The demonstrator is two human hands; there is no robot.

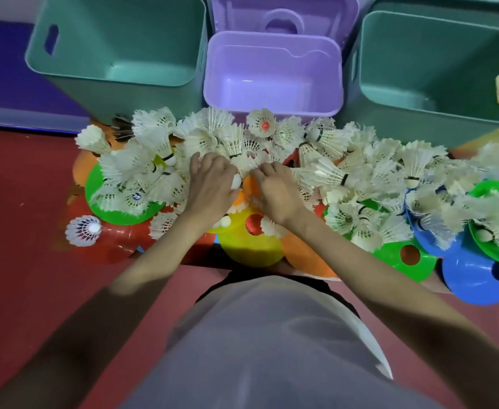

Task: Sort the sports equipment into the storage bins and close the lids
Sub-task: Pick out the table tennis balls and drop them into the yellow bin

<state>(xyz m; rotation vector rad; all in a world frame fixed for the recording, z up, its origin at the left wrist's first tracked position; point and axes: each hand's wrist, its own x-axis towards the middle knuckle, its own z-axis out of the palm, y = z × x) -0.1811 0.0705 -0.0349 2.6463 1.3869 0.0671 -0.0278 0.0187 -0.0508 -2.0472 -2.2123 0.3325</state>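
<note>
Lying across flat, holed plastic cone discs (249,240), feathery white shuttlecocks (325,172) heap before three smooth open bins: teal (118,42), lilac (272,69), teal (437,63). Left hand (210,184) curls round a shuttlecock's round cork; right hand (275,187) pinches feathers mid-pile.

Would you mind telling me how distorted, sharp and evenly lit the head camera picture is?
Head view: wide-angle bending bows the green bins and the purple bin outward; the shuttlecocks at centre are fairly crisp, those at the right edge smear; a bright glare patch sits on the purple bin's floor; both forearms fall into shadow.
</note>
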